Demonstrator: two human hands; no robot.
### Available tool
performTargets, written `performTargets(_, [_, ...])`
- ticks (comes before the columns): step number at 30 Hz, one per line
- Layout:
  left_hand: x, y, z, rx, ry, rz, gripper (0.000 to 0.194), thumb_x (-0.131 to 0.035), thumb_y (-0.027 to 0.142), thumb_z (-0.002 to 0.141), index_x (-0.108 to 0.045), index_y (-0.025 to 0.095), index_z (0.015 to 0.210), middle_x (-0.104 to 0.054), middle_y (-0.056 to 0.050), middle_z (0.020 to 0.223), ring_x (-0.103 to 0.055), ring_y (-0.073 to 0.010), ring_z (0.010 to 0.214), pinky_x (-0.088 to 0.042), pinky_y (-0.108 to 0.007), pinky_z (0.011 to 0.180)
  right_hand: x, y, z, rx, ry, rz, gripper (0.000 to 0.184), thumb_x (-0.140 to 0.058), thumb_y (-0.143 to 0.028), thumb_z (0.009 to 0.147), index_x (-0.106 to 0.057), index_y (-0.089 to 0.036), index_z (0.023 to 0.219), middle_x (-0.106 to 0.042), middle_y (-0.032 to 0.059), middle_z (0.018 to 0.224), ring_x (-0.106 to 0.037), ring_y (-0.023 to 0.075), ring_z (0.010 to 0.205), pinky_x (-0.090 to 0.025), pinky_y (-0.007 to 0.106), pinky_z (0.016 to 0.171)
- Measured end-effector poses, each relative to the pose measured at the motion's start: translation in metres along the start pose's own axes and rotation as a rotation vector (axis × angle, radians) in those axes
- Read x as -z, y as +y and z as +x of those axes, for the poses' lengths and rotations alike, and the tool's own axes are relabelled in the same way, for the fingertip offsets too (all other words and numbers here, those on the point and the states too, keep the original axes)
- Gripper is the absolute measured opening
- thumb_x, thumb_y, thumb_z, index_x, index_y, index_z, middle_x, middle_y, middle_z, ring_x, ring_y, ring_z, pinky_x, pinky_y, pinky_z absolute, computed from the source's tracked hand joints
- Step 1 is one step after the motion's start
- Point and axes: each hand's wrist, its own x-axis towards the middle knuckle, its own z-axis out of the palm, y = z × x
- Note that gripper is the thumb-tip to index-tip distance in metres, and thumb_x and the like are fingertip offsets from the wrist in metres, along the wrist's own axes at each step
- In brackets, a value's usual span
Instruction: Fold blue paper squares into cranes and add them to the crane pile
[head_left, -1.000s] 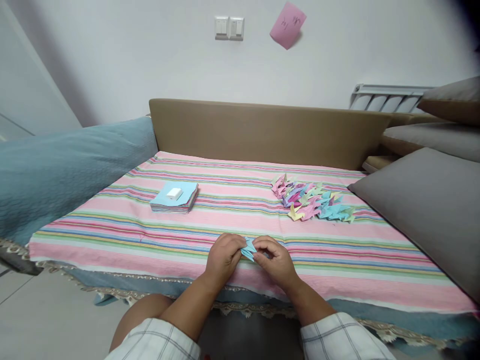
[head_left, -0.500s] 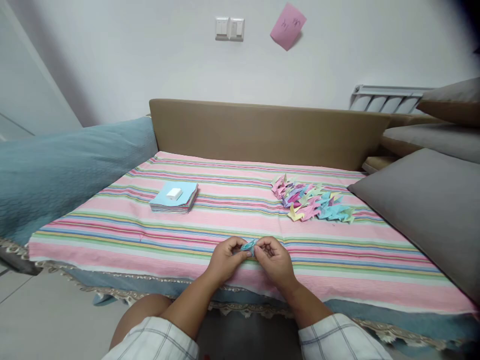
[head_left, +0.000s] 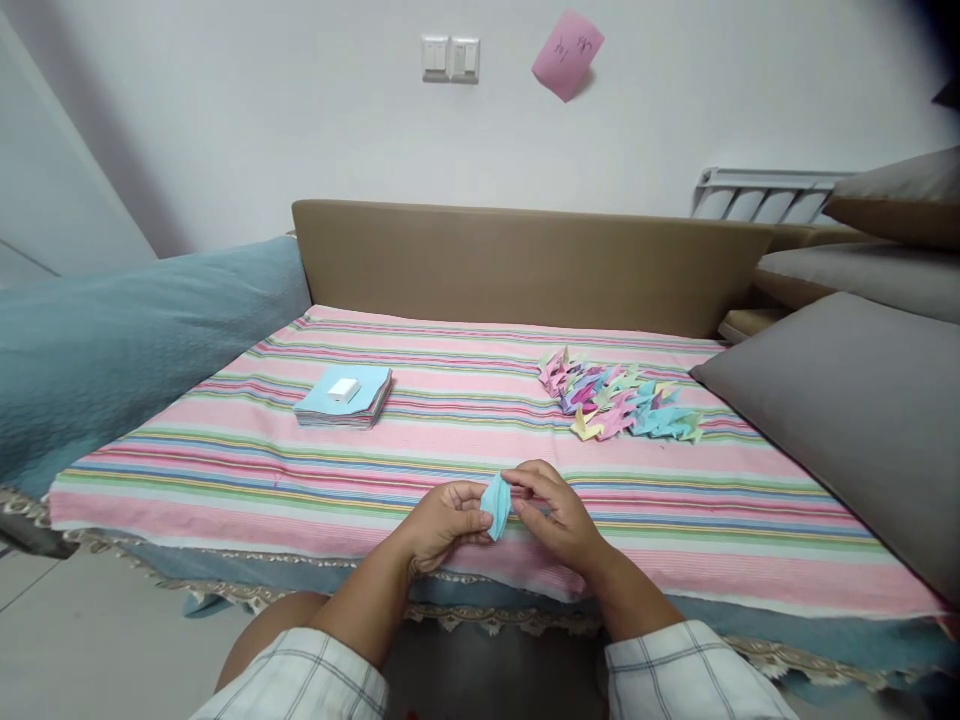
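Observation:
A small folded piece of light blue paper (head_left: 496, 506) stands roughly upright between my hands, over the near part of the striped cloth. My left hand (head_left: 444, 522) pinches it from the left between thumb and fingers. On the other side, my right hand (head_left: 553, 513) has its fingers at the paper's upper right edge, thumb and index finger apart. Whether the right fingertips press on the paper or only touch it is hard to see. Farther right lies a pile of folded paper cranes (head_left: 619, 400) in pink, purple, yellow, green and blue.
A stack of square paper (head_left: 322, 400) with a small white block (head_left: 344, 389) on top lies at left on the striped cloth (head_left: 450, 360). Grey cushions (head_left: 840, 390) are piled at right. A brown backrest (head_left: 525, 265) runs along the back, a blue-covered armrest (head_left: 150, 330) at left.
The blue paper has turned from lying flat to upright and shows more of its face. My right fingers have loosened and opened; my left hand has turned and keeps its pinch.

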Motion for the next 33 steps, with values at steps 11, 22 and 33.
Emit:
performTargets(11, [0.0055,0.0019,0.0005,0.049,0.008,0.076,0.046,-0.083,0.028,0.052,-0.069,0.012,0.093,-0.064,-0.001,0.066,-0.057,-0.0074,0.057,-0.046,-0.019,0.060,-0.0006,0.0074,-0.0010,0.022,-0.024,-0.124,0.040,-0.064,-0.029,0.076,-0.056,-0.024,0.115,-0.056,0.0079,0.104,-0.052,0.0208,0.099,-0.045,0.037,0.087])
performTargets(22, [0.0068,0.0040,-0.0019,0.084,-0.043,0.200,0.052,-0.082,0.034,0.051,-0.069,0.012,0.096,-0.065,-0.002,0.068,-0.056,-0.0094,0.059,-0.045,-0.021,0.063,0.0000,0.0062,-0.0002,0.006,-0.078,-0.137,0.029,-0.061,-0.020,0.073,-0.058,-0.023,0.102,-0.055,0.0081,0.104,-0.051,0.0213,0.100,-0.044,0.037,0.087])
performTargets(33, [0.0086,0.0031,0.0018,0.077,-0.013,0.250,0.050,-0.081,0.032,0.051,-0.070,0.012,0.095,-0.065,-0.001,0.066,-0.056,-0.0099,0.057,-0.043,-0.022,0.062,-0.0011,0.0070,-0.0003,-0.059,-0.223,-0.104,0.036,-0.069,-0.026,0.068,-0.057,-0.022,0.102,-0.053,0.0076,0.108,-0.050,0.0213,0.102,-0.042,0.036,0.087])
